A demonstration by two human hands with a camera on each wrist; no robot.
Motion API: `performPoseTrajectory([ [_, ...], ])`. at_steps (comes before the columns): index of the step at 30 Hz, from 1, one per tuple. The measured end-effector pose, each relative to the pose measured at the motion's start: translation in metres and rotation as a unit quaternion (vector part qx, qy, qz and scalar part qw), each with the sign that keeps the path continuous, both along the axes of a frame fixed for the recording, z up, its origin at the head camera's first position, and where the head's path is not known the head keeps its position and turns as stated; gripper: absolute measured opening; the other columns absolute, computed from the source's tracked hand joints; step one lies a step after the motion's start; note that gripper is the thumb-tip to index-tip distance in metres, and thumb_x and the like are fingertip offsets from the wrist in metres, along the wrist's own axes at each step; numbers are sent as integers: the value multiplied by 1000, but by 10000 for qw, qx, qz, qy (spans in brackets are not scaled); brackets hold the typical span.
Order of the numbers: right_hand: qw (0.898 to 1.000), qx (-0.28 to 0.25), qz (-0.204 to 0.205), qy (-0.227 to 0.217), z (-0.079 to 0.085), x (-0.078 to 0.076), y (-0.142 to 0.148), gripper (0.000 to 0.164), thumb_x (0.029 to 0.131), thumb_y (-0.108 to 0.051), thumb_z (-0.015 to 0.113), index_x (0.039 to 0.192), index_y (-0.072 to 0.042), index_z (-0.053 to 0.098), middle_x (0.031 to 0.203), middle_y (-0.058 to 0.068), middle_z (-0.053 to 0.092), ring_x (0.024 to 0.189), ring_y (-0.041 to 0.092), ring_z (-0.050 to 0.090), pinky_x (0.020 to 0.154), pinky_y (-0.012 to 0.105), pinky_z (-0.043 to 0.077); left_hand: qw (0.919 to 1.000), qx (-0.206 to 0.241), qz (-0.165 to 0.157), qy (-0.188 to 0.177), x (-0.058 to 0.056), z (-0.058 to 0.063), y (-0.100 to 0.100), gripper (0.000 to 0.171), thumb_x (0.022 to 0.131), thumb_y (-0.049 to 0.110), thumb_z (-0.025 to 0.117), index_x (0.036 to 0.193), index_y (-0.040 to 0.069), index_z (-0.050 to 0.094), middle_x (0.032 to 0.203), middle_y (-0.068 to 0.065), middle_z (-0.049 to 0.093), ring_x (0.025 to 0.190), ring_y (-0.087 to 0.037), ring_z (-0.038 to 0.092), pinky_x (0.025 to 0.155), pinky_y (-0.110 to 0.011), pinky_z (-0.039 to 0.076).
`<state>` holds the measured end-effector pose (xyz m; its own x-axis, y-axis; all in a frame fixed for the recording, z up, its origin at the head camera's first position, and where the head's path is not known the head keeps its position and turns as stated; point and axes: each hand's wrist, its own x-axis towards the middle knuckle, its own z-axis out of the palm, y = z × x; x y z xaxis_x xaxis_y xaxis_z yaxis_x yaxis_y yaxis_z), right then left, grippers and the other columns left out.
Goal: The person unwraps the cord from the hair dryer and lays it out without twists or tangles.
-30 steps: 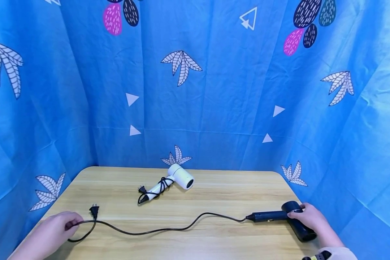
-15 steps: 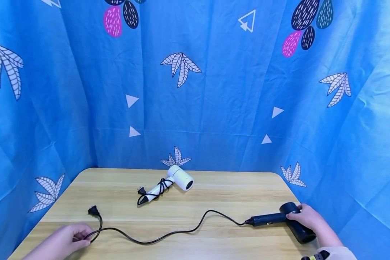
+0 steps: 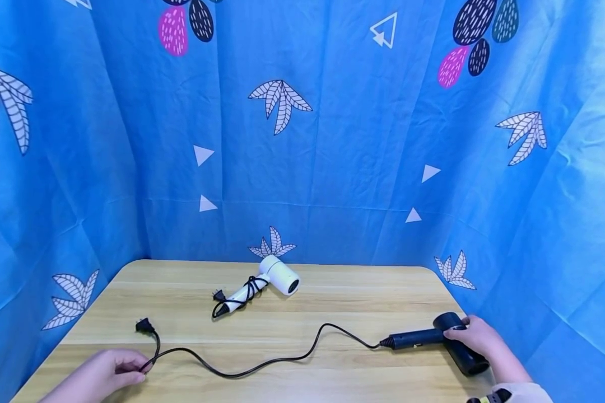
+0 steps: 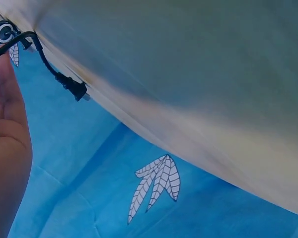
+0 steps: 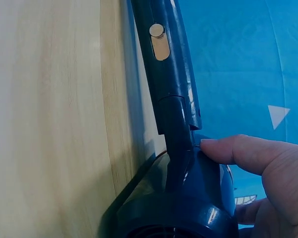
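A dark blue-black hair dryer [image 3: 461,350] lies at the table's right side, its handle pointing left. My right hand [image 3: 479,338] grips its barrel, the thumb [image 5: 228,148] on the body just below the handle joint in the right wrist view. From the handle a black cord [image 3: 262,365] runs in a wavy line across the table to my left hand [image 3: 108,370]. That hand pinches the cord near the front left, with the two-prong plug [image 3: 144,326] sticking out beyond the fingers. In the left wrist view the cord bends over the fingertips toward the plug [image 4: 74,88].
A white hair dryer [image 3: 281,275] lies at the back middle of the wooden table [image 3: 363,296], its black cord [image 3: 251,288] wound round the handle. Blue patterned curtains [image 3: 282,179] enclose the table at the back and both sides.
My left hand has moved right and toward the front edge, bringing the pinched cord with it; the plug has tipped over to the left. The right hand and dark hair dryer stay nearly in place.
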<state>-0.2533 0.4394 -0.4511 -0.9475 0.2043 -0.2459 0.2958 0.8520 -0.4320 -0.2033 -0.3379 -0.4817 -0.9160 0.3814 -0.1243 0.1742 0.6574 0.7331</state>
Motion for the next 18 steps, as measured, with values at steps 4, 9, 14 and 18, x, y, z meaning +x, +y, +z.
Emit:
performPoseTrajectory([
  [4, 10000, 19, 31, 72, 1, 1, 0, 96, 83, -54, 73, 126, 24, 40, 120, 45, 47, 105, 52, 53, 87, 58, 47, 9984, -505, 45, 264, 1, 3, 0, 14, 87, 21, 77, 97, 10, 76, 92, 0, 71, 78, -2, 59, 68, -28, 54],
  [9, 9998, 80, 57, 159, 2, 2, 0, 93, 83, -53, 72, 125, 24, 41, 121, 46, 47, 108, 55, 51, 88, 59, 47, 9917, -1166, -27, 549, 0, 6, -2, 13, 86, 22, 78, 95, 13, 77, 90, 6, 69, 77, -5, 59, 70, -35, 56],
  [14, 9998, 115, 38, 159, 3, 3, 0, 93, 84, -53, 72, 125, 24, 41, 122, 46, 47, 109, 56, 51, 88, 59, 47, 9817, -1435, -498, 1150, -2, 3, -12, 12, 86, 23, 78, 93, 13, 77, 83, 14, 64, 71, 3, 53, 63, -28, 52],
  [18, 9998, 107, 3, 147, 2, 5, 1, 92, 84, -52, 72, 125, 25, 40, 123, 46, 45, 110, 57, 50, 89, 60, 46, 9777, -1609, -480, 1261, -1, 2, -16, 10, 85, 23, 78, 92, 16, 76, 84, 13, 65, 73, 1, 58, 64, -28, 53],
])
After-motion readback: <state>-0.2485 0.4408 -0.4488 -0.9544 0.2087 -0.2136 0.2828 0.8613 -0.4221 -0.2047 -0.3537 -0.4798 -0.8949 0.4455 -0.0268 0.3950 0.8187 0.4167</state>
